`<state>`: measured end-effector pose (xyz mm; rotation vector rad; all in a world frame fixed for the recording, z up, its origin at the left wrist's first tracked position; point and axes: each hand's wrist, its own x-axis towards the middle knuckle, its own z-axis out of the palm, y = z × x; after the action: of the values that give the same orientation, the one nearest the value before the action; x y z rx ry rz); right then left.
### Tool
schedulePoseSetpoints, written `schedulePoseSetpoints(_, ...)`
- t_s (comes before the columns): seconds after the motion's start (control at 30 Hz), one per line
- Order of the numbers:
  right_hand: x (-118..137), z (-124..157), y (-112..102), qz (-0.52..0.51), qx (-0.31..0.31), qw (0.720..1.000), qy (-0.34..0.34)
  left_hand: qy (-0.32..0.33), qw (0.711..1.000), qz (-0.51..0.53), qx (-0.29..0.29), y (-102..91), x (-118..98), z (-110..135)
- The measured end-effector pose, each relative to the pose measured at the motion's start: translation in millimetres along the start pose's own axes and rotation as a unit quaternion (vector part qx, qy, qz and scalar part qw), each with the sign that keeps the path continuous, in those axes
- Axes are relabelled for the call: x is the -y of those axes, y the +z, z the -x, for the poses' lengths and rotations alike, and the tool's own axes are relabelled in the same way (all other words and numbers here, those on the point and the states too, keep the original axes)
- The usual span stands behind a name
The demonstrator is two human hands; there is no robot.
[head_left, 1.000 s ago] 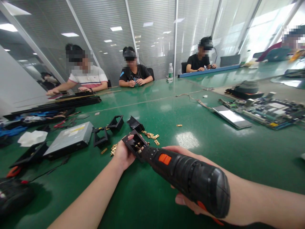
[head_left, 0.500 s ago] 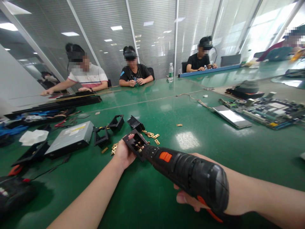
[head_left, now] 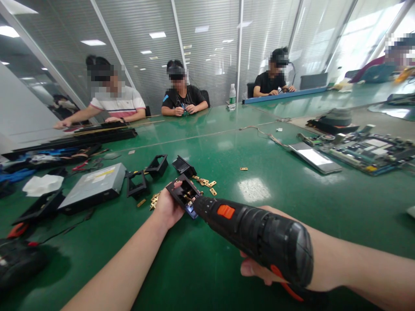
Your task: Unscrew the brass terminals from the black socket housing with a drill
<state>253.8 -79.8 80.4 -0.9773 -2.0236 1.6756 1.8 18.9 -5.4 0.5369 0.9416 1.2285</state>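
Observation:
My left hand [head_left: 168, 209] is wrapped round a small black plastic housing [head_left: 180, 189] with brass-coloured parts inside it. A black cordless drill [head_left: 249, 231] with an orange switch is gripped in my right hand [head_left: 256, 270], mostly hidden behind the tool's body. The drill's nose points into the housing; its bit tip is hard to make out. Small brass plates [head_left: 204, 182] lie loose just beyond the housing, and more brass pieces [head_left: 154, 199] lie beside my left wrist. Several similar black frames, one of them an open black frame [head_left: 137, 183], stand on the table nearby.
A silver disc drive [head_left: 94, 185] and white paper [head_left: 43, 185] lie to the left, with a dark tool [head_left: 19, 259] nearer. Circuit boards [head_left: 372, 149] and a flat metal-faced unit [head_left: 314, 157] are at right. Several people sit across the green table [head_left: 207, 147], near a bottle [head_left: 232, 97].
A bluish light now shows on the lower end of the black housing, beside the drill's nose. Both hands keep nearly the same place; the view has shifted very slightly.

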Motion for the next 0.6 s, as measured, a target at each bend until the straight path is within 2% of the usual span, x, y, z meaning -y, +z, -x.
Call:
schedulePoseSetpoints(0.3,1.9,0.3,-0.6,-0.015,-0.001,1.0,-0.006,0.003,1.0,-0.002,0.002,0.7,0.2,0.7)
schedulePoseSetpoints(0.5,-4.5,2.0,5.3,-0.109,0.003,0.992,-0.065,-0.009,1.0,-0.004,0.002,-1.5,0.4,0.3)
schedulePoseSetpoints(0.6,-8.3,3.1,5.6,-0.098,-0.002,0.993,-0.067,-0.01,1.0,-0.005,0.004,-1.3,0.0,0.1)
